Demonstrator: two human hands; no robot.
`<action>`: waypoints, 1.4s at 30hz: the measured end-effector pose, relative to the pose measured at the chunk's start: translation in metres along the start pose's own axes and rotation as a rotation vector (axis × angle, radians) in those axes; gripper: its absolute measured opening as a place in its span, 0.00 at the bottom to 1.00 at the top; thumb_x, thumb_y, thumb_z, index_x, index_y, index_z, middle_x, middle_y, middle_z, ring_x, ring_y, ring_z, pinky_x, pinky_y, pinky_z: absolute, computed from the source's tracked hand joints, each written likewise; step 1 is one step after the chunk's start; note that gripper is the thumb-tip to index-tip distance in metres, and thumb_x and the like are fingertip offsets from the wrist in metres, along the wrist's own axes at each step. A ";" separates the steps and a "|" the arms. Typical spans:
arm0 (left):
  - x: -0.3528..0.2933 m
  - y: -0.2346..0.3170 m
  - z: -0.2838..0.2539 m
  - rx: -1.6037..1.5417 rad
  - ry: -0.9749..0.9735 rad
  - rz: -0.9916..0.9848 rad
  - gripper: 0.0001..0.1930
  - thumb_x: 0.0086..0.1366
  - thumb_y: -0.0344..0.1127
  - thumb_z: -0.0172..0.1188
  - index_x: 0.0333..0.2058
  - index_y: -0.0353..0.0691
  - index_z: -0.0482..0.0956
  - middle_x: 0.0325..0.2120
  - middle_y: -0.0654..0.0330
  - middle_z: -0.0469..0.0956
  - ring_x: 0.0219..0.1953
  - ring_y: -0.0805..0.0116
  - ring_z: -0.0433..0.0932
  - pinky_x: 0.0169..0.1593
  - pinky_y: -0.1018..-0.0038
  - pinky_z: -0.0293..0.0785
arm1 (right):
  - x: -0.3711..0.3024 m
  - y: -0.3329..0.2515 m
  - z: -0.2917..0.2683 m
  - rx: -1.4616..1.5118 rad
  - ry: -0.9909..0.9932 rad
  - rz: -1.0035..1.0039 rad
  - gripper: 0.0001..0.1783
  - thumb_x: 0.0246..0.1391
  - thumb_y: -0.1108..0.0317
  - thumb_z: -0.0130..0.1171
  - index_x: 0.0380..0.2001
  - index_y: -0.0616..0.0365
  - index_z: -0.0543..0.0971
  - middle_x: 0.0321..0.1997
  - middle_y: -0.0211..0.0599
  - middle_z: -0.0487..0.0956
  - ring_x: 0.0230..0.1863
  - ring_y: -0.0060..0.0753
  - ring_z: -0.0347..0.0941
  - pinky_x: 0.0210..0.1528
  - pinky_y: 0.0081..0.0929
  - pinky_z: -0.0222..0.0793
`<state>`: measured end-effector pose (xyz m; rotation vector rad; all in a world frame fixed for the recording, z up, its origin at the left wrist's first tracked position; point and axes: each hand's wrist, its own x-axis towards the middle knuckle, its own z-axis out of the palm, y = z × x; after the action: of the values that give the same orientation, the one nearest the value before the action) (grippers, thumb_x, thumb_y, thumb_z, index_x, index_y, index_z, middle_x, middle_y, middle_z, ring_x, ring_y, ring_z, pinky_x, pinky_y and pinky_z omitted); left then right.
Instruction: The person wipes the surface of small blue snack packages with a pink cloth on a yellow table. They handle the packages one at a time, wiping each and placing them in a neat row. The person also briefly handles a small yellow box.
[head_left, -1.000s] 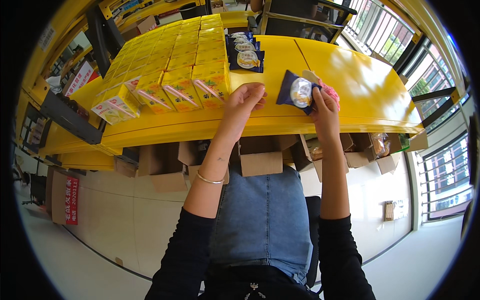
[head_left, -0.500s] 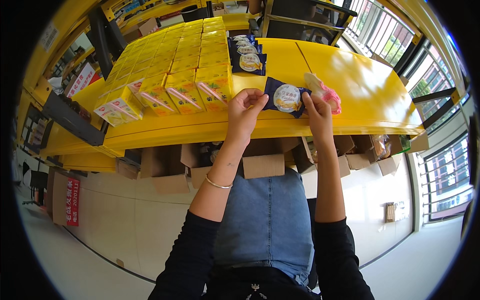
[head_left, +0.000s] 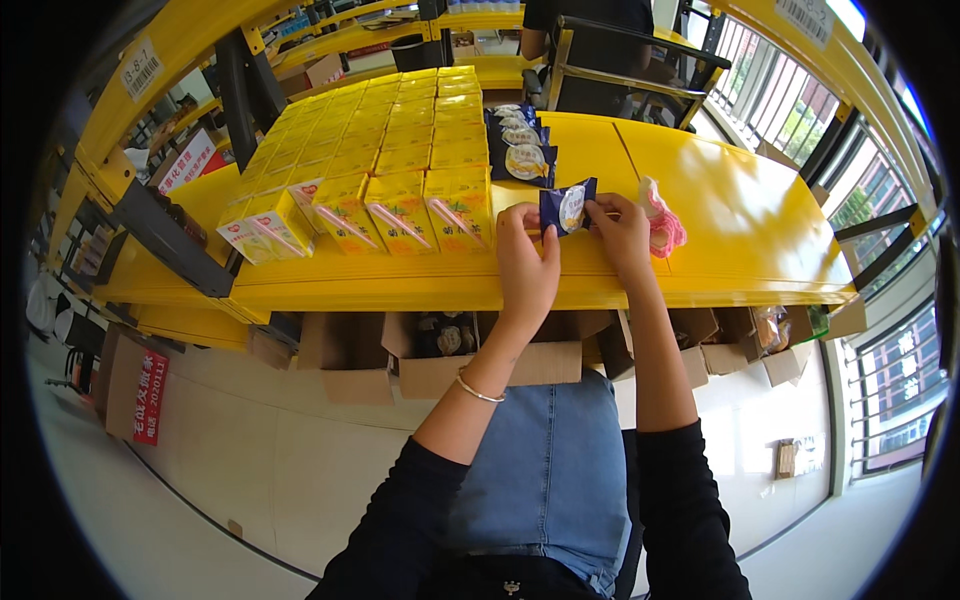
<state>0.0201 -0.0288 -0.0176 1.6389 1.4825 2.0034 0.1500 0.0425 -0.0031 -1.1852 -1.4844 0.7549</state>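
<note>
Between my two hands, above the front part of the yellow shelf (head_left: 740,235), is a small dark blue snack packet (head_left: 570,208) with a pale round label. My left hand (head_left: 528,262) has its fingers closed at the packet's left edge. At the right edge, my right hand (head_left: 622,236) pinches the packet with bent fingers. Similar blue snack packets (head_left: 526,163) lie in an overlapping row just beyond it. To the row's left stands a block of yellow drink cartons (head_left: 402,212) with straws on their fronts. A pink and white knitted-looking item (head_left: 663,222) lies beside my right hand.
Below the shelf edge stand open cardboard boxes (head_left: 545,363), some with packets inside. A dark shelf post (head_left: 185,250) rises at left. Behind the shelf are a black chair (head_left: 610,85) and a seated person (head_left: 590,18). Barred windows (head_left: 905,370) line the right side.
My hands have come closer together, and the packet between them has turned and tilted. The view has shifted, showing more of the person behind the shelf.
</note>
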 end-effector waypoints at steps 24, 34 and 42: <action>0.023 -0.019 0.020 0.563 -0.362 0.113 0.35 0.56 0.26 0.56 0.61 0.19 0.53 0.66 0.32 0.43 0.67 0.34 0.48 0.68 0.54 0.50 | 0.057 0.022 0.058 -0.220 0.082 -0.162 0.12 0.52 0.66 0.64 0.35 0.64 0.81 0.30 0.41 0.83 0.24 0.32 0.80 0.29 0.26 0.74; 0.022 -0.014 0.018 0.642 -0.355 0.090 0.36 0.56 0.29 0.58 0.60 0.19 0.54 0.65 0.29 0.43 0.68 0.34 0.47 0.67 0.55 0.51 | 0.048 0.004 0.055 -0.203 0.066 -0.206 0.11 0.49 0.66 0.65 0.35 0.61 0.83 0.32 0.47 0.79 0.30 0.45 0.78 0.37 0.34 0.72; 0.026 -0.020 0.019 0.594 -0.339 0.066 0.38 0.56 0.35 0.61 0.60 0.20 0.55 0.65 0.29 0.44 0.68 0.35 0.48 0.66 0.55 0.53 | 0.049 0.004 0.055 -0.269 0.043 -0.159 0.14 0.50 0.61 0.63 0.37 0.58 0.83 0.29 0.42 0.82 0.31 0.46 0.79 0.35 0.35 0.73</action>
<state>0.0166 0.0089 -0.0175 2.1260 2.0121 1.2682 0.1003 0.0964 -0.0043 -1.2553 -1.6589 0.4293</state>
